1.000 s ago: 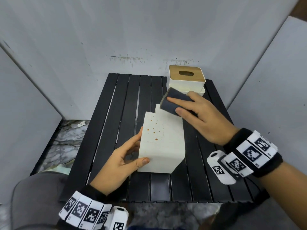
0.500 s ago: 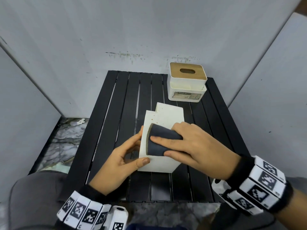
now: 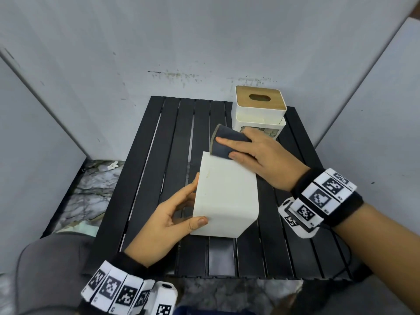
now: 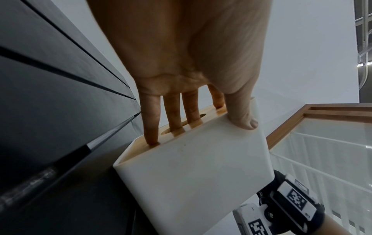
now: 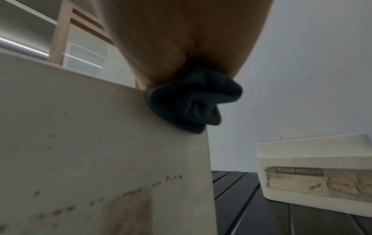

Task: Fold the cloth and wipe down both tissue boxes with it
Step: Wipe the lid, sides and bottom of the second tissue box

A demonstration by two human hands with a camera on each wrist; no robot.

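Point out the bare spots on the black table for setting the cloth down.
Free: the slats of the black table left of the near tissue box, up to the wall. Crowded: the right rear, where the right hand with the cloth nears the far tissue box.

Your work surface is a black slatted table [image 3: 159, 178], its boards running away from you with narrow gaps between them. Two tissue boxes rest directly on it. The near white tissue box [image 3: 225, 196] lies on its side at centre (wooden lid face turned left). The far tissue box [image 3: 259, 114] stands upright at the back right corner, wooden lid uppermost, a worn "TISSUE HOLDER" label on its front.
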